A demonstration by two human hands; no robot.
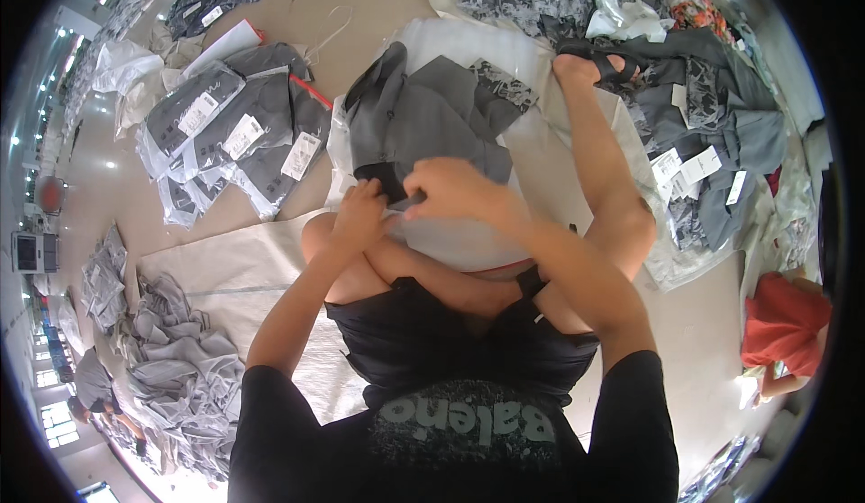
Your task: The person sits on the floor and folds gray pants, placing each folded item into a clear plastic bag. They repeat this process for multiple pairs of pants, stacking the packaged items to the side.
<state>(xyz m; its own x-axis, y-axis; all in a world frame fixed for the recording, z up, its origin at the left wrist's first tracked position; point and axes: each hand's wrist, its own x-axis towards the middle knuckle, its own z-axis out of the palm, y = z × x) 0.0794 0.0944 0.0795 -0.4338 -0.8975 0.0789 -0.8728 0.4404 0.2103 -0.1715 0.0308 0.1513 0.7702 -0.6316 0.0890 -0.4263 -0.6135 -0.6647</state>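
A grey garment (pixel 432 97) with a black-and-white patterned part (pixel 505 86) lies spread in front of me over white plastic. Its near end shows a dark inner section (pixel 387 181) between my hands. My left hand (pixel 362 213) has its fingers closed on the left side of that dark edge. Opposite it, my right hand (pixel 450 187) is slightly blurred, with fingers curled and pinched at the right side of the same edge. Whether anything small is also in the right fingers is hidden.
Bagged grey garments with white tags (pixel 239 133) lie to the left. Crumpled grey cloth (pixel 180 359) is heaped at the lower left, beside a pale sheet (pixel 243 269). Tagged patterned garments (pixel 707 142) are piled on the right. A person in red (pixel 784 323) is at far right.
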